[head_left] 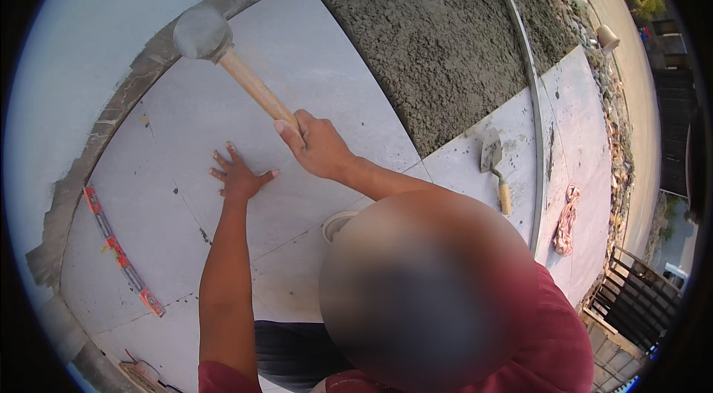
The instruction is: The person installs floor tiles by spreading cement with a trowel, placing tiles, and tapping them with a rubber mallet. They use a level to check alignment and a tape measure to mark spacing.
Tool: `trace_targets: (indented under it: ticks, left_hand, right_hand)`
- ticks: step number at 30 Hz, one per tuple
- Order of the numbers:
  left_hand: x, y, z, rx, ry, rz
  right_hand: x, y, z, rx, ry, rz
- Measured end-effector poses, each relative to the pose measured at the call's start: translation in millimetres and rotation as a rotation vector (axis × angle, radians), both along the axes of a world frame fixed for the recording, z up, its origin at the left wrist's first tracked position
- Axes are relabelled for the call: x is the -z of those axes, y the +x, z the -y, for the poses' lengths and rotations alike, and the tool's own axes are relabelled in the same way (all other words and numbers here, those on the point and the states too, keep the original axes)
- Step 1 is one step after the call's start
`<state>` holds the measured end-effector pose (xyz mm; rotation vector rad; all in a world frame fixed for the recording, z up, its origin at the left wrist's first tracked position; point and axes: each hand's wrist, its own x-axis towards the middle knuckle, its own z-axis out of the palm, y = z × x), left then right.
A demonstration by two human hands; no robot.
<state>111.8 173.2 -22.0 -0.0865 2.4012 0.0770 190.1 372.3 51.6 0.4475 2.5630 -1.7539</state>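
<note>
My right hand (316,142) grips the wooden handle of a rubber mallet (200,35), whose grey head is at the upper left, near the border where the tiles meet the pale wall. My left hand (239,176) lies on a large light grey tile (290,51) with its fingers spread, below and left of the mallet handle. A red-and-grey spirit level (122,250) lies on the tiles to the left. A bed of wet grey mortar (431,37) borders the tile's right edge. A pointing trowel with a wooden handle (505,196) lies on the tile at the right.
A long straight metal bar (529,66) runs along the right over mortar and tiles. A bundle of pinkish cord (567,222) lies beside it. Stones (616,141) line the outer edge near a beige cup (607,39). A pale round container (334,224) is partly hidden near my body.
</note>
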Motion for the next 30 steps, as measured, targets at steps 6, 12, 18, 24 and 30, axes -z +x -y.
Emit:
trace_targets:
  ticks: [6,12,18,24,30]
  left_hand:
    - [1.6,42.0,15.3,0.273,-0.122,0.013]
    - [10.4,41.4,25.4,0.264,-0.131,-0.004]
    - [8.0,41.7,14.0,0.281,-0.113,0.001]
    - [6.7,40.4,25.1,0.248,-0.092,-0.022]
    - [6.7,42.6,13.6,0.267,-0.092,-0.008]
  right_hand:
    - [21.2,111.2,2.9,-0.131,-0.145,0.323]
    - [-31.2,101.8,-6.1,-0.11,-0.084,-0.035]
    - [80.0,116.5,-18.1,0.027,0.121,0.149]
    - [-11.4,68.2,-14.0,-0.019,-0.016,0.019]
    - [51.1,91.8,-12.1,0.032,0.105,0.127]
